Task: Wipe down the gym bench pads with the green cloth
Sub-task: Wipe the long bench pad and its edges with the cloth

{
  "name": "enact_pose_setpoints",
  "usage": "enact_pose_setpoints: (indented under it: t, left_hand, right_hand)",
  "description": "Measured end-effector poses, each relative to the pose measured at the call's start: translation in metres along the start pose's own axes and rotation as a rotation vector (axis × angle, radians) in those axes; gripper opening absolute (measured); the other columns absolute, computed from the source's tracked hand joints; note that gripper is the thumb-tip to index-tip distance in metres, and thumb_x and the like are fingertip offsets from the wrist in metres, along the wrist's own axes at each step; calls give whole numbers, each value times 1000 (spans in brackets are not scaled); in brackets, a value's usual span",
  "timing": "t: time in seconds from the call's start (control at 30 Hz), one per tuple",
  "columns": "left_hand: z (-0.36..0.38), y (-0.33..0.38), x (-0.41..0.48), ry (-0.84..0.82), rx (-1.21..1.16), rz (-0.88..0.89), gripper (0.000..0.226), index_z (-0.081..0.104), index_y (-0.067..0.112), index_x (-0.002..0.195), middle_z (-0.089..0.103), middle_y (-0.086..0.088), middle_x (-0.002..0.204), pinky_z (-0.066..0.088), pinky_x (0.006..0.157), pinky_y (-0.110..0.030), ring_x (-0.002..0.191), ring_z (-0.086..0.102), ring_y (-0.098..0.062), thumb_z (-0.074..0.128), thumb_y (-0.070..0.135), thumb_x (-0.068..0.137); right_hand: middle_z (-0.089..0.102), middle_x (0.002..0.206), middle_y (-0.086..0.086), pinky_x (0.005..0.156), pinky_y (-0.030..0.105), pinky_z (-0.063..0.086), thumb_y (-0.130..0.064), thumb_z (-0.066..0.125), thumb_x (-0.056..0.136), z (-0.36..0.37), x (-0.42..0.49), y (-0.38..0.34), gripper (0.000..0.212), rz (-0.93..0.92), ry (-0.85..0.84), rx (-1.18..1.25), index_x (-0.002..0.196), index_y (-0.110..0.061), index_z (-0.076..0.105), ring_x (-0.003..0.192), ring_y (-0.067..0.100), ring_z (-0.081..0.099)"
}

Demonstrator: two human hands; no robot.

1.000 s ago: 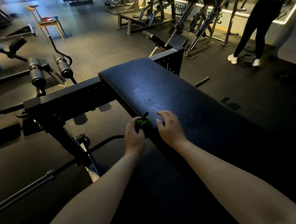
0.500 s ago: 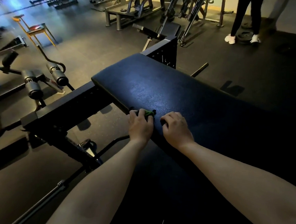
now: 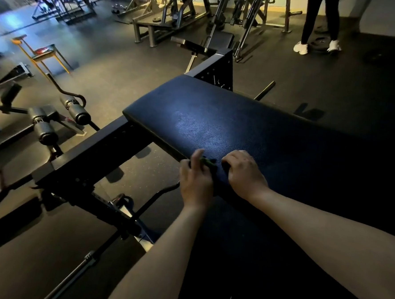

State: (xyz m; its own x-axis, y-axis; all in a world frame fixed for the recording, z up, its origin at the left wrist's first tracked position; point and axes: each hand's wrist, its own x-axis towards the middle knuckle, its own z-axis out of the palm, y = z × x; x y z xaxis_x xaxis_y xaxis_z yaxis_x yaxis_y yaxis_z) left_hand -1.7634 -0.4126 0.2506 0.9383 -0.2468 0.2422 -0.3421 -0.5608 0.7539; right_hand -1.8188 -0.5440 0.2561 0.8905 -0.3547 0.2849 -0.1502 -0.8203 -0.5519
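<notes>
The small bunched green cloth (image 3: 207, 161) lay at the left long edge of the dark blue padded vinyl bench (image 3: 251, 129), roughly midway along the visible pad, with only a scrap of it showing between the two hands. The left hand (image 3: 196, 176) sat at that edge with its fingers curled onto the cloth and the thumb raised above it, so it appeared to grip the cloth against the pad's rim. The right hand (image 3: 244, 173) rested on the pad just beside the cloth, knuckles up and fingers bent under; whether those fingers pinched any fabric could not be told in the dim light. Most of the pad beyond the hands looked untouched, so the wiping seemed barely begun. Because the cloth was wadded so small, a stroke might clean only a narrow strip and leave gaps. Worked this close to the rim, it might also slip off the edge and drop toward the black steel frame (image 3: 94, 157) and the dark rubber floor (image 3: 136, 81) below.
</notes>
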Motion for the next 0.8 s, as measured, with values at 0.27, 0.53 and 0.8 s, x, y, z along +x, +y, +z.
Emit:
enact_pose_setpoints:
  t: [0.27,0.53,0.8]
  left_hand:
    - [14,6,15,-77,-21,-215,29,48,24,121,31,-5,132,32,111,-37,127,38,-29,54,38,97]
    - [24,18,-9,-5,54,-144,23,58,18,109,48,-7,118,39,95,-38,107,55,-31,55,37,97]
    - [30,47,-65,-2,15,-204,22,58,16,105,50,-4,111,37,80,-33,92,53,-23,55,36,97]
  right_hand:
    - [60,88,3,79,42,48,-6,45,80,1,2,2,22,5,9,-9,86,-14,65,90,26,53]
    - [67,89,5,73,35,47,-35,32,84,-9,-3,-5,46,17,-25,-20,86,-13,72,86,29,62]
    - [61,131,8,106,34,39,-17,53,97,-31,-33,11,29,-129,-181,-68,121,-12,66,127,26,52]
